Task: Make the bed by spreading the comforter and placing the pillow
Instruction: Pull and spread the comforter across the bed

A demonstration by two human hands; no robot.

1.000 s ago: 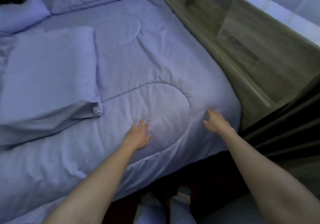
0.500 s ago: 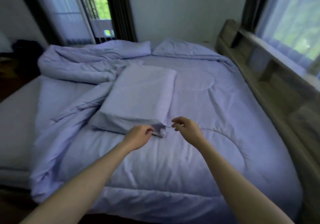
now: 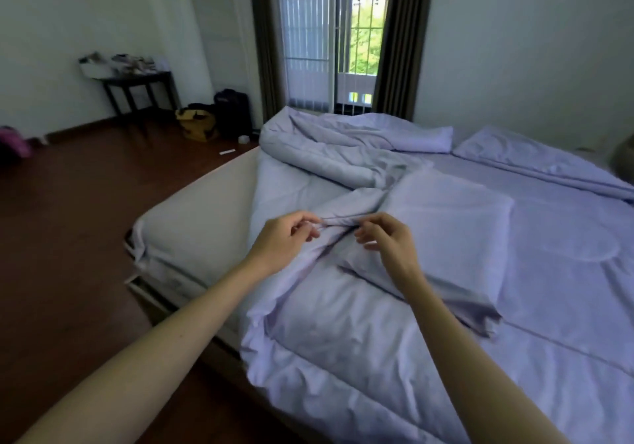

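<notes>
Your left hand (image 3: pixel 286 237) and right hand (image 3: pixel 386 237) each pinch the comforter (image 3: pixel 343 323) fold, bunched beside the pillow (image 3: pixel 456 224) on the bed. Next, pull it leftward over the bare mattress (image 3: pixel 199 224).

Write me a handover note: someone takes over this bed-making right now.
Left hand: fingers pinching a folded comforter edge.
Right hand: fingers curled at the same fold; grip unclear.
Comforter: flat on the right half, bunched toward the far left, leaving the mattress bare on the left.
Pillow: lying mid-bed on the comforter, not yet placed.
Left to do: pull the bunched part over the bare side, smooth it, put the pillow in place.
</notes>
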